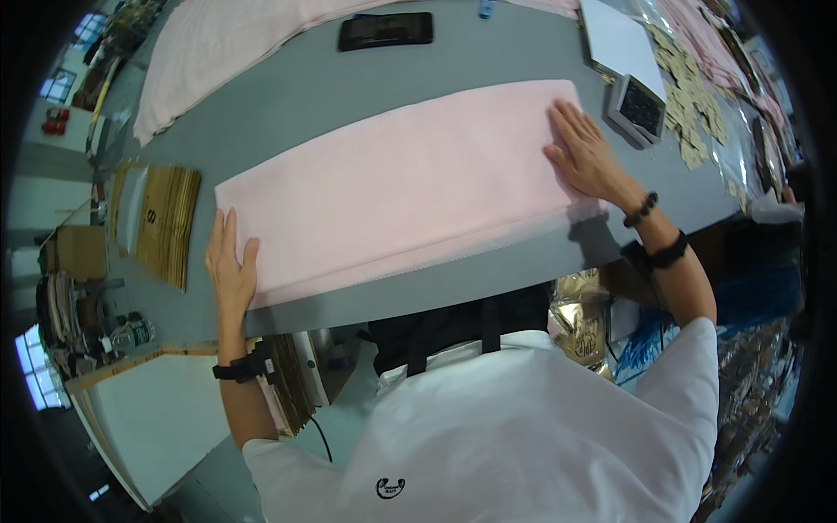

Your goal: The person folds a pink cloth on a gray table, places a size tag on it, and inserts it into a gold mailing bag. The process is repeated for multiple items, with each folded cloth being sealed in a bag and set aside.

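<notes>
A pale pink cloth point(401, 183), folded into a long strip, lies flat across the grey table in front of me. Its near edge shows a thin, lighter layer sticking out a little. My left hand point(231, 270) rests at the cloth's left end, fingers stretched out and thumb apart on the fabric. At the opposite end, my right hand point(586, 155) lies flat on the cloth with fingers extended. Neither hand grips anything.
More pink fabric point(209, 61) lies at the far left. A black phone point(385, 31) sits at the back. To the left is a stack of golden-brown packets point(166, 222). A small grey device point(637, 111), a white box point(621, 44) and beige tags point(693, 96) occupy the right.
</notes>
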Tool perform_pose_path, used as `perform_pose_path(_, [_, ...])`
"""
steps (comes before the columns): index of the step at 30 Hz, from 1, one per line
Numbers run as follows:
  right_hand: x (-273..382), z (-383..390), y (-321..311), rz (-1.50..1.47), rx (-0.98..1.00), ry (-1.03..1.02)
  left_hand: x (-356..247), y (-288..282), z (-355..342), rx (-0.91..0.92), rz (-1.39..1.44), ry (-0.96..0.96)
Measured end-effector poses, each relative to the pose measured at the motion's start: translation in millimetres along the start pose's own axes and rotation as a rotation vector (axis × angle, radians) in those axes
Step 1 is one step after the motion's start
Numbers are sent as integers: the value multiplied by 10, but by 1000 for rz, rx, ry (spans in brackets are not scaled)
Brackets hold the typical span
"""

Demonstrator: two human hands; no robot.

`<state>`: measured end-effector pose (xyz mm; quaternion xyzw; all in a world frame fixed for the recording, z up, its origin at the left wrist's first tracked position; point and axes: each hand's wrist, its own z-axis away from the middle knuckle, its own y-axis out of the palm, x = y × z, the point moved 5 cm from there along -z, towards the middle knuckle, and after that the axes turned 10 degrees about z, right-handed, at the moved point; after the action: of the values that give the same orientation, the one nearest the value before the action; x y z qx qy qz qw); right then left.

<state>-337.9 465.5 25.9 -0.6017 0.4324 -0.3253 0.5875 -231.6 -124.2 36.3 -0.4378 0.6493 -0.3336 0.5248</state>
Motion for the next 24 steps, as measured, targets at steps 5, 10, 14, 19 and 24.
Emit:
perform_pose_path(5, [211, 276, -168, -173, -128, -43, 269, -232, 503, -233, 297, -591])
perform_pose_path(10, [327, 431, -364, -227, -93, -76, 271, -193, 659, -260, 310, -594])
perform_pose_path(14, [349, 579, -461, -459, -1, -141, 222, -202, 671, -361, 237, -422])
perform_pose_path(19, [355, 576, -439, -514, -116, -99, 243, -219, 607, -413, 293, -356])
perform_pose_path(24, [186, 584, -648, -539, -169, 48, 382, -400, 567, -433, 591, -435])
